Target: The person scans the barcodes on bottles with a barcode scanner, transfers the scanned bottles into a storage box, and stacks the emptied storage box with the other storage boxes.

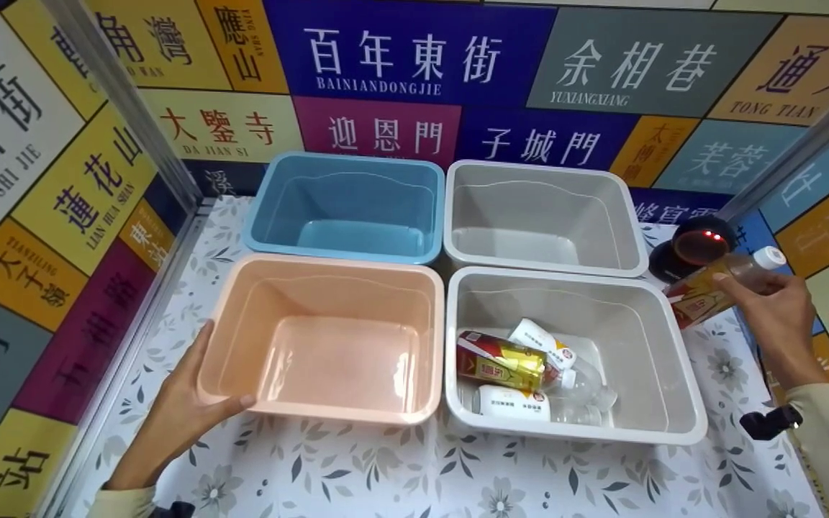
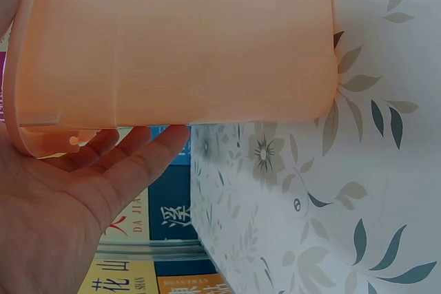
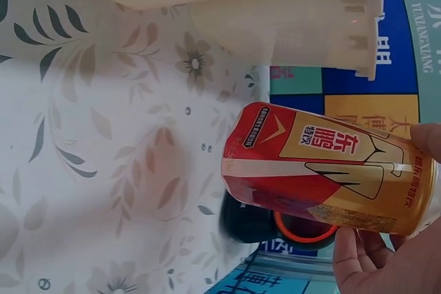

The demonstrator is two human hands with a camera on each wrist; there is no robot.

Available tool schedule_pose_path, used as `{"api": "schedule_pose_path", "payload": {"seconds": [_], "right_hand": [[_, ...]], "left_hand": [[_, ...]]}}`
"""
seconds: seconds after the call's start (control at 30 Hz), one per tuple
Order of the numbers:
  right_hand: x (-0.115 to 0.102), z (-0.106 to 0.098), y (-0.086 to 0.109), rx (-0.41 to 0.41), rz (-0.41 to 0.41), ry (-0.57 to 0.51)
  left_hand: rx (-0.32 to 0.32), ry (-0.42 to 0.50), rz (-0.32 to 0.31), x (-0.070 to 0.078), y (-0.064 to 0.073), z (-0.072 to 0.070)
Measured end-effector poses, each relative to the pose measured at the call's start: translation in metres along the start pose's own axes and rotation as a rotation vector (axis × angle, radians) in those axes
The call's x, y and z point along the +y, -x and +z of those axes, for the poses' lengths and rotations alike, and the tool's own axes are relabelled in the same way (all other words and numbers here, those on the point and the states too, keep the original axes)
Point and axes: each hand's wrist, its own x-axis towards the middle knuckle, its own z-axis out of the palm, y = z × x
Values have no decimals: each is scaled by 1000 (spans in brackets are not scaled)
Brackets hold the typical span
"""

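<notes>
- While its thumb lies over the near-left corner of the rim, the left hand (image 1: 188, 410) grips the peach bin (image 1: 342, 360), fingers stretched along the outer left wall.
- Right hand (image 1: 778, 309): thumb and fingers closed on the upper part of a bottle (image 1: 702, 291).
- Said bottle: red-and-gold label, clear neck, white cap; tilted, cap end up and to the right, base beside the right rim of the near grey bin (image 1: 637, 324).
- Near grey bin: just right of the peach one; contents, a second red-and-gold bottle (image 1: 501, 360) lying down, with white-labelled bottles (image 1: 514, 403) around it, clear ends overlapping at the right.
- Blue bin (image 1: 350, 201): behind the peach one.
- Far grey bin (image 1: 544, 201): right of the blue, behind the near grey.
- Black rounded object (image 1: 695, 241): right of the grey bins, partly behind the held bottle; orange-red ring visible from the right wrist.
- Tablecloth (image 1: 386, 475): white, leaf-and-flower print, beneath all bins.
- Wall panels (image 1: 400, 65): coloured, lettered.
</notes>
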Motion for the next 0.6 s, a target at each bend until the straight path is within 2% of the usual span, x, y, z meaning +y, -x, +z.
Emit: {"api": "schedule_pose_path", "payload": {"seconds": [0.3, 0.6], "right_hand": [[13, -5, -3, -27, 20, -123], [22, -8, -5, -42, 149, -271]], "left_hand": [[2, -16, 0, -1, 1, 0], [0, -13, -16, -1, 0, 0]]}}
